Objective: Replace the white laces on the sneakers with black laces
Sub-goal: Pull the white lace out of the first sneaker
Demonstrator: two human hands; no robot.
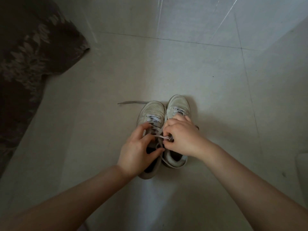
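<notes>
The person is working on the first part of the task, I think: taking the white lace [160,136] out of the left sneaker [152,114]. No black lace is threaded in either shoe. The two sneakers are standing side by side on the tiled floor [216,80], touching each other, and the right sneaker [177,104] is sitting a little further from the person. Both are pointing their toes away from the person and their heels toward the person, so the long axis of each shoe is running from near to far in the head view. The left hand [138,147] is resting over the opening of the left sneaker with curled fingers, and its thumb and fingertips seem to be pinching a part of the white lace near the upper eyelets. The right hand [180,137] is pinching the same lace between thumb and fingers and is stretching a short piece of it across the tongue. A darker strip, perhaps a lace [131,102], is lying on the floor beside the toe of the left sneaker; its colour is hard to tell in this dim light. A dark patterned rug [33,55] is lying at the left. The next move, in my judgement, is calling for loosening each crossing and drawing the lace ends out through the eyelets, row by row, toward the toe.
</notes>
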